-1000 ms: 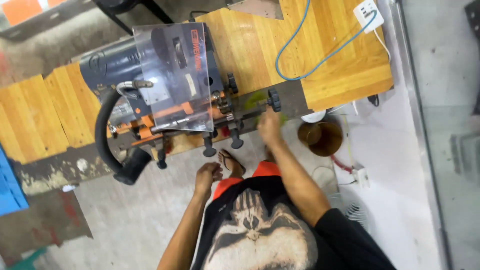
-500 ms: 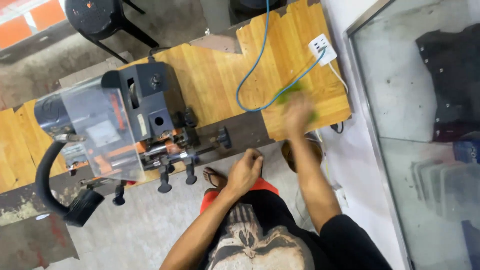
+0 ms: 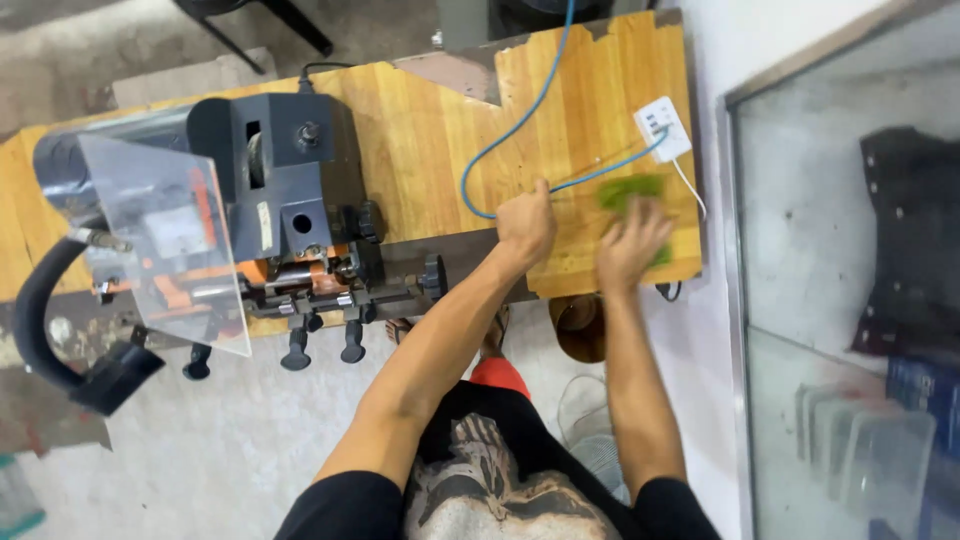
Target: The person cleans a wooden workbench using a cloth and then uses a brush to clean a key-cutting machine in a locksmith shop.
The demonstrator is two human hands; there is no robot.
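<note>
My left hand (image 3: pixel 525 225) is a closed fist on the wooden bench top (image 3: pixel 420 130), gripping a blue cable (image 3: pixel 500 150) that loops across the wood to a white socket block (image 3: pixel 662 128). Just to its right, my right hand (image 3: pixel 630 245) is blurred and lies on a green cloth (image 3: pixel 628 190) near the bench's right end, fingers over the cloth's lower part. Both arms reach forward from my black printed shirt.
A dark key-cutting machine (image 3: pixel 290 170) with a clear plastic shield (image 3: pixel 165 240) and a black hose (image 3: pixel 40 320) fills the bench's left half. A glass case (image 3: pixel 850 300) stands at the right. A brown round pot (image 3: pixel 578 330) sits on the floor under the bench edge.
My view has swung right along the bench. My left hand rose from my lap to the blue cable. My right hand left the machine's knob and now moves with the green cloth.
</note>
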